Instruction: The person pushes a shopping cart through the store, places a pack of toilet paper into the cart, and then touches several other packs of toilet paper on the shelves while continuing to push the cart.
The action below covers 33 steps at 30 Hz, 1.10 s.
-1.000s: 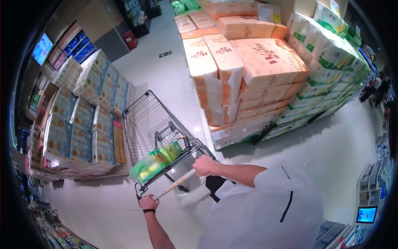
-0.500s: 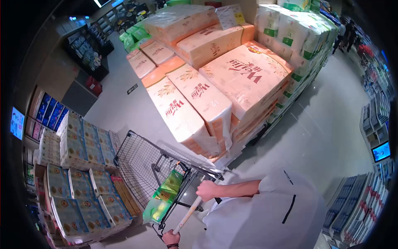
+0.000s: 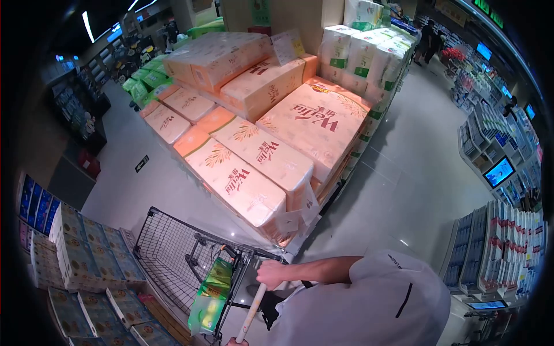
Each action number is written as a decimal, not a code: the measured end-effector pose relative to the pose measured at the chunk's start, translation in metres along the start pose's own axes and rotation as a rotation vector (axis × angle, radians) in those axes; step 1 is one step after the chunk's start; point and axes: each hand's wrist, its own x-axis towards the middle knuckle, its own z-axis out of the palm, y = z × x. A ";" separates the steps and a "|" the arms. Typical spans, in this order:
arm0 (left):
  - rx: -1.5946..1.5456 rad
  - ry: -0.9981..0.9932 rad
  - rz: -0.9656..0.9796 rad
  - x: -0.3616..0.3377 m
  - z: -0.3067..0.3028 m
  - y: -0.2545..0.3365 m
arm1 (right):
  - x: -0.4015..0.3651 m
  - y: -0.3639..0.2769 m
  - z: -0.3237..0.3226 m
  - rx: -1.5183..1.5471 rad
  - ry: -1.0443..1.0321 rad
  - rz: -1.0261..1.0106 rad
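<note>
My right hand [image 3: 271,274] is closed round the upper end of the pale cart handle [image 3: 253,311]. At the bottom edge of the view, my left hand [image 3: 237,342] wraps round the handle's lower end, mostly cut off by the frame. Beyond the handle stands a wire shopping cart [image 3: 167,245]; its visible main basket holds nothing. A green plastic bag [image 3: 210,297] with yellow-green items inside sits at the handle end of the cart, near both hands.
A stack of orange WeiJia tissue packs [image 3: 231,176] stands just beyond the cart. White-and-green paper packs [image 3: 360,55] are behind it. Boxed packs [image 3: 95,248] stand at the left, shelves [image 3: 496,242] at the right. Distant people [image 3: 428,43] are in the aisle.
The view has swung, so the tissue stack, cart and hands appear further left, and the cart lower. More of the right-hand shelves shows. Both hands remain on the handle; less of my left hand shows.
</note>
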 end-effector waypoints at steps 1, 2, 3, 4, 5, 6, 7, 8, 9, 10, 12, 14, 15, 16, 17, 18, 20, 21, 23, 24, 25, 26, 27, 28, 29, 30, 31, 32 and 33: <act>-0.014 -0.046 0.020 0.010 -0.011 -0.001 | 0.006 0.000 -0.004 -0.009 0.000 0.007; -0.025 -0.090 0.038 0.020 -0.021 -0.003 | 0.013 0.001 -0.009 -0.018 0.004 0.012; -0.034 -0.135 0.055 0.030 -0.032 -0.005 | 0.021 0.002 -0.011 -0.038 -0.011 0.011; -0.039 -0.182 0.070 0.039 -0.042 -0.010 | 0.029 0.002 -0.014 -0.053 -0.017 0.031; -0.044 -0.230 0.084 0.047 -0.051 -0.014 | 0.036 0.004 -0.019 -0.068 -0.024 0.051; -0.042 -0.285 0.093 0.052 -0.061 -0.022 | 0.044 0.001 -0.023 -0.073 -0.033 0.070; -0.004 -0.229 0.099 0.056 -0.073 -0.022 | 0.053 -0.003 -0.033 -0.058 -0.114 0.123; 0.029 -0.171 0.108 0.059 -0.077 -0.018 | 0.062 -0.002 -0.035 -0.064 -0.100 0.128; 0.065 -0.119 0.116 0.064 -0.079 -0.023 | 0.071 -0.001 -0.033 -0.064 -0.091 0.134; 0.039 -0.060 0.155 0.074 -0.080 -0.034 | 0.080 -0.002 -0.036 -0.066 -0.081 0.142; -0.017 0.061 0.233 0.099 -0.072 -0.052 | 0.098 -0.006 -0.045 -0.054 -0.107 0.196; -0.051 0.512 0.180 0.119 -0.055 -0.052 | 0.115 -0.007 -0.049 -0.056 -0.097 0.212; -0.040 0.510 0.202 0.125 -0.067 -0.052 | 0.125 -0.009 -0.052 -0.066 -0.100 0.221; -0.030 0.509 0.221 0.131 -0.079 -0.053 | 0.134 -0.011 -0.056 -0.076 -0.102 0.228; -0.028 0.448 0.234 0.140 -0.088 -0.058 | 0.143 -0.013 -0.061 -0.069 -0.087 0.240; -0.027 0.444 0.269 0.151 -0.093 -0.066 | 0.152 -0.016 -0.059 -0.078 -0.078 0.245; -0.030 0.436 0.329 0.169 -0.109 -0.076 | 0.171 -0.013 -0.054 -0.100 -0.064 0.245; -0.014 0.324 0.322 0.174 -0.121 -0.080 | 0.179 -0.012 -0.050 -0.108 -0.064 0.256; -0.039 0.316 0.338 0.194 -0.132 -0.089 | 0.196 -0.011 -0.042 -0.121 -0.057 0.268; -0.047 0.311 0.342 0.204 -0.138 -0.096 | 0.203 -0.013 -0.043 -0.112 -0.046 0.273; -0.023 0.297 0.338 0.215 -0.151 -0.108 | 0.220 -0.019 -0.044 -0.099 -0.037 0.264; -0.009 0.289 0.352 0.223 -0.164 -0.105 | 0.225 -0.017 -0.048 -0.100 -0.024 0.271; -0.004 0.289 0.347 0.226 -0.174 -0.106 | 0.231 -0.019 -0.051 -0.095 -0.024 0.288; 0.010 0.297 0.326 0.228 -0.178 -0.109 | 0.234 -0.023 -0.055 -0.085 -0.030 0.303; 0.020 0.317 0.313 0.240 -0.178 -0.111 | 0.242 -0.023 -0.057 -0.086 -0.026 0.324; 0.033 0.337 0.303 0.252 -0.177 -0.114 | 0.252 -0.023 -0.058 -0.093 -0.022 0.320; 0.028 0.404 0.315 0.262 -0.176 -0.117 | 0.259 -0.022 -0.057 -0.099 -0.018 0.321; 0.035 0.435 0.325 0.272 -0.177 -0.119 | 0.263 -0.019 -0.058 -0.108 -0.015 0.329; 0.039 0.463 0.340 0.281 -0.181 -0.119 | 0.268 -0.015 -0.059 -0.111 -0.008 0.333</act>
